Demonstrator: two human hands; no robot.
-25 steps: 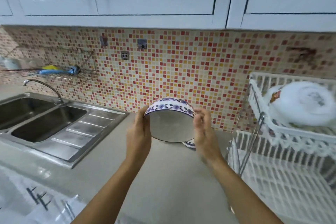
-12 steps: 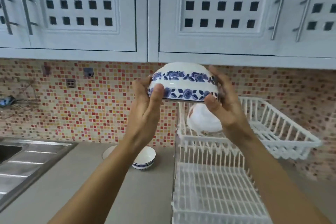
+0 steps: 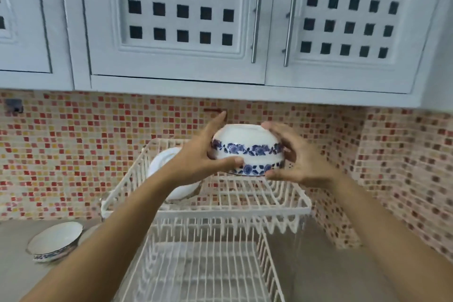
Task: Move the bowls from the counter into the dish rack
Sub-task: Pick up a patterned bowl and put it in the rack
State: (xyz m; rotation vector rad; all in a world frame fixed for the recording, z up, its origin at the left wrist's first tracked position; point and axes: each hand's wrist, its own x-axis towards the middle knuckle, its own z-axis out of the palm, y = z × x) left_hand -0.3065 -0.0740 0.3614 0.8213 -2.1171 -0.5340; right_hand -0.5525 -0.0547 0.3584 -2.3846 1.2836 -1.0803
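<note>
Head camera looks down over two bare forearms reaching forward above a white two-tier dish rack. Both hands carry one white bowl with two bands of blue flowers, turned upside down so its foot faces up and its rim faces the rack. The left hand clasps the bowl's left side: its thumb lies along the lower blue band at the front, and its fingers rise behind the bowl's base. The right hand closes its grip on the right side, thumb under the rim at the front and fingers curled over the top edge. The bowl hangs above the middle of the rack's upper tier, close over the wires but apart from them as far as the blur lets me tell.

On the left of that upper tier leans a white dish, partly hidden by the left forearm. The lower tier stretches toward the camera, its wires bare. A second bowl, white inside with a blue pattern on its outer wall, sits upright on the grey worktop to the left of the rack, near its lower corner. Behind everything runs a mosaic backsplash of red, orange and cream tiles, and above it hang pale cabinet doors with square cut-outs and metal bar handles.
</note>
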